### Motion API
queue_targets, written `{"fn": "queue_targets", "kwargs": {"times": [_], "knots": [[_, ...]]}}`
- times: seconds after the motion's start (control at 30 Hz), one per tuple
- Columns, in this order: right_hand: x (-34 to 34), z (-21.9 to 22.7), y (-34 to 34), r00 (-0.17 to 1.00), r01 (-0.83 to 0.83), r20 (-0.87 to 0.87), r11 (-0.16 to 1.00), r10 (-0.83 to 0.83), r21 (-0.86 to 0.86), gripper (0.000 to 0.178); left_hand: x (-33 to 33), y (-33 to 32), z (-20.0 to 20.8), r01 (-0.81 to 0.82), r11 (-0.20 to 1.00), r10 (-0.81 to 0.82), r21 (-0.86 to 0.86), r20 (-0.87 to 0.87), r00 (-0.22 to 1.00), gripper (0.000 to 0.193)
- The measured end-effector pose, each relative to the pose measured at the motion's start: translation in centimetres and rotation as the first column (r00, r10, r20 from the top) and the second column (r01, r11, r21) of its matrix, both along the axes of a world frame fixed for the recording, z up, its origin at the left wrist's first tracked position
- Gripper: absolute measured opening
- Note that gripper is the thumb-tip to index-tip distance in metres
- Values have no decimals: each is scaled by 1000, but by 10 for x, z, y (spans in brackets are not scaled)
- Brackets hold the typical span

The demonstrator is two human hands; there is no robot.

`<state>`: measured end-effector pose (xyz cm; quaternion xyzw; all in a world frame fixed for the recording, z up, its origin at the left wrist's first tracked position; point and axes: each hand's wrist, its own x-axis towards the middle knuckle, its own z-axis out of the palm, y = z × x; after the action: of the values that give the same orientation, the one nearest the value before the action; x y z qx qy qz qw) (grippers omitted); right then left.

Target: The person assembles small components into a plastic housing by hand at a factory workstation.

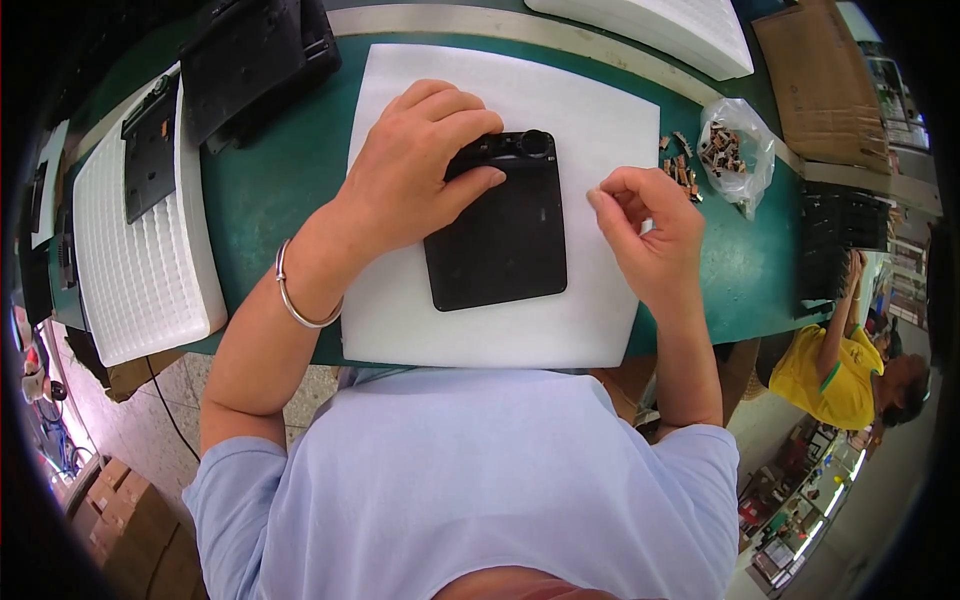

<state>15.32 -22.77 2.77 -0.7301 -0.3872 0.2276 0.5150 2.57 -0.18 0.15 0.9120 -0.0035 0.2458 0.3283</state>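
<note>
While the left hand (pixel 432 150) grips the flat, smooth black panel (pixel 502 245) at its far end, the right hand (pixel 655 230) curls; I can't tell if it's holding anything.

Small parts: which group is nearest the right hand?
The loose group on the green table; the other group sits inside the clear bag, farther from the right hand.

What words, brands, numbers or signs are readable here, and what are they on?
None can be read.
Black device by the left hand: a tiny pale speck, too small to tell if it is print.
Brown cardboard, upper right: any marks are too faint to read.
</note>
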Motion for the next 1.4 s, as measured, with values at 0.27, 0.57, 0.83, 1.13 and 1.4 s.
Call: {"fn": "queue_targets", "kwargs": {"times": [0.27,0.57,0.83,1.13,1.4], "knots": [[-6,-11,-13,709,98,705,987,22,-130,19,0,0,-1,1,1000,-1,18,9,1000,33],[3,13,-11,895,57,440,961,71,-271,29,0,0,-2,-4,1000,4,16,-10,1000,33],[9,12,-6,856,22,485,925,179,-380,21,-1,0,-3,-1,1000,1,28,6,1000,32],[-3,11,2,998,-44,36,977,53,-208,18,-1,1,-3,10,999,-10,52,2,1000,33],[-10,6,16,961,-137,216,976,172,-168,18,-2,2,-4,10,999,-9,45,-3,1000,36]]}}
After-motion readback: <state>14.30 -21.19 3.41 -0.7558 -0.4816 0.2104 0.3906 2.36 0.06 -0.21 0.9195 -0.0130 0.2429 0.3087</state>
